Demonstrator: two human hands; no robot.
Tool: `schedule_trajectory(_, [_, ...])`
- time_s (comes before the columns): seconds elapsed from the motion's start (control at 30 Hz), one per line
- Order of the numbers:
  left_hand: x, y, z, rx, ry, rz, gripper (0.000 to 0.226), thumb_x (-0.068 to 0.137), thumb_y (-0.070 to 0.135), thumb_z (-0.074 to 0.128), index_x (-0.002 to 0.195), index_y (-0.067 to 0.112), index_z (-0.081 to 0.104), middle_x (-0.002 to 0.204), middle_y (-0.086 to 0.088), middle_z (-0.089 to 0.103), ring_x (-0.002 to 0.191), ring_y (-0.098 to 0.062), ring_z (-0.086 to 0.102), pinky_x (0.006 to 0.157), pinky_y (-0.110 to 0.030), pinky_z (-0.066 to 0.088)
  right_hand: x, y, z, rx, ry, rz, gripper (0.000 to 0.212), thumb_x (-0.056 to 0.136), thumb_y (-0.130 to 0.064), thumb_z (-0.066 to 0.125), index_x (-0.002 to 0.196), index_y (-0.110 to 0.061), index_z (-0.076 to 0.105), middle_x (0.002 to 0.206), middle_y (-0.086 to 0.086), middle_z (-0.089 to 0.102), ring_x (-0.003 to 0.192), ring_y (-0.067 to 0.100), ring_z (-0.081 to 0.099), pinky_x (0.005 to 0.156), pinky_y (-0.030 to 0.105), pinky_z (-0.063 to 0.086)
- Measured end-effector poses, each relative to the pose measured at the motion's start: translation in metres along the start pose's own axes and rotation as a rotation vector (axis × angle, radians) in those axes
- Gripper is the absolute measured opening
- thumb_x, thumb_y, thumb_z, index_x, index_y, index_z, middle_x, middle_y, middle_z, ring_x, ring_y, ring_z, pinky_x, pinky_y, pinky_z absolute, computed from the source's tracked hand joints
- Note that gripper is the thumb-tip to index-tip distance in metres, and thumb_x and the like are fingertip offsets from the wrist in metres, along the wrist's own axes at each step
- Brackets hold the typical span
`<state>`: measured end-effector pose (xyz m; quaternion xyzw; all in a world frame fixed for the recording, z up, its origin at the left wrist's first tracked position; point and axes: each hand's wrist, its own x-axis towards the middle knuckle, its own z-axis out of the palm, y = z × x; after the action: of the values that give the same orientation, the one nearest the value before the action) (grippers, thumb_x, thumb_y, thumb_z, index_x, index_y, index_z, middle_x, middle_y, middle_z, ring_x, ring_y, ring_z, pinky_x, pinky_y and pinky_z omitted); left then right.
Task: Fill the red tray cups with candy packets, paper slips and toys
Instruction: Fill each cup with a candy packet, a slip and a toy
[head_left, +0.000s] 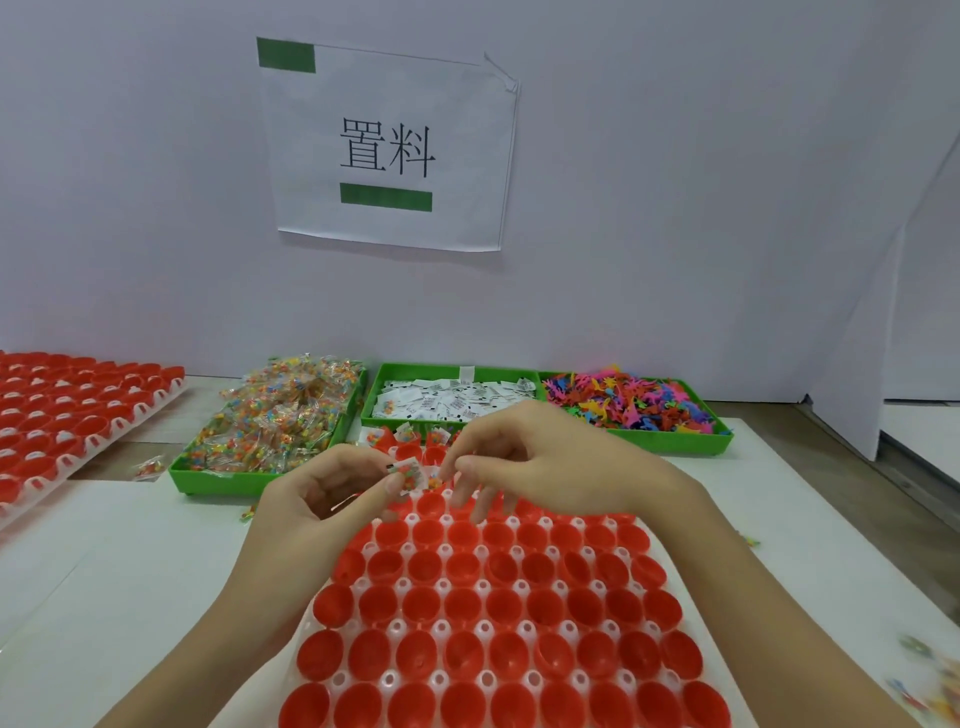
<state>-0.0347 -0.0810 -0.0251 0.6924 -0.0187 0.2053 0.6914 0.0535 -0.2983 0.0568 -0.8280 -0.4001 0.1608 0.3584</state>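
A red tray of cups (498, 613) is seen on the white table (130, 571), its near edge cut off by the bottom of the frame and its far rows largely hidden behind both hands. The left hand (322, 499) is held over the tray's far left part, fingers curled; a candy packet (410, 475) is pinched between its thumb and fingertips. The right hand (550, 462) is positioned just beside it, fingers bent downward toward the packet and the cups; whether anything is gripped cannot be told, as the fingertips are blurred and overlap the packet.

In the farthest row, a few cups are seen to hold packets and slips (410, 434), only partly visible above the hands.

Behind the tray, three green bins are lined along the wall: candy packets (275, 421) at left, paper slips (447, 400) in the middle, coloured toys (634, 402) at right, the latter two partly hidden by the right hand. A second red tray (67, 410) is cut off at the left edge. Loose coloured items at the lower right corner (919, 675) are too blurred to identify.
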Motion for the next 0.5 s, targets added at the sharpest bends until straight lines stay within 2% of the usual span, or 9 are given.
schedule_trajectory(0.13, [0.002,-0.002,-0.005,0.012,0.0,-0.009,0.021,0.079,0.026,0.08,0.097,0.014,0.077,0.085,-0.01,0.073,0.072,-0.019,0.069,0.072,-0.021,0.058,-0.007,0.026,-0.029,-0.028,0.159,0.093,0.022,0.105,-0.013,0.051,0.104,-0.014,0.073,0.089,0.002,0.079,0.077,0.017,0.077,0.07,0.03,0.059])
schedule_trajectory(0.27, [0.003,-0.003,-0.007,0.022,-0.021,-0.012,0.023,0.08,0.028,0.079,0.098,0.014,0.076,0.073,-0.013,0.066,0.063,-0.02,0.061,0.066,-0.022,0.056,-0.016,0.057,-0.058,-0.001,0.293,0.215,0.021,0.105,-0.015,0.053,0.102,-0.015,0.074,0.086,0.0,0.079,0.073,0.014,0.075,0.06,0.019,0.052])
schedule_trajectory(0.37, [0.004,-0.004,-0.008,0.014,-0.025,-0.002,0.024,0.079,0.028,0.079,0.097,0.013,0.075,0.071,-0.014,0.063,0.06,-0.02,0.057,0.065,-0.022,0.055,-0.023,0.085,-0.082,0.037,0.506,0.279,0.023,0.102,-0.008,0.054,0.095,-0.012,0.075,0.083,0.006,0.079,0.07,0.016,0.072,0.055,0.016,0.049])
schedule_trajectory(0.43, [0.005,-0.004,-0.009,0.018,-0.02,0.005,0.025,0.079,0.029,0.08,0.097,0.012,0.074,0.071,-0.015,0.062,0.059,-0.021,0.057,0.063,-0.022,0.054,-0.026,0.106,-0.096,-0.016,0.635,0.344,0.023,0.101,-0.006,0.055,0.091,-0.011,0.075,0.081,0.007,0.078,0.069,0.018,0.071,0.056,0.019,0.049])
schedule_trajectory(0.5, [0.006,-0.004,-0.01,0.018,-0.014,0.006,0.026,0.078,0.029,0.08,0.097,0.011,0.074,0.072,-0.018,0.061,0.059,-0.021,0.056,0.061,-0.022,0.053,-0.026,0.127,-0.106,-0.09,0.686,0.458,0.019,0.1,-0.007,0.057,0.093,-0.008,0.075,0.081,0.008,0.078,0.07,0.019,0.07,0.065,0.029,0.053])
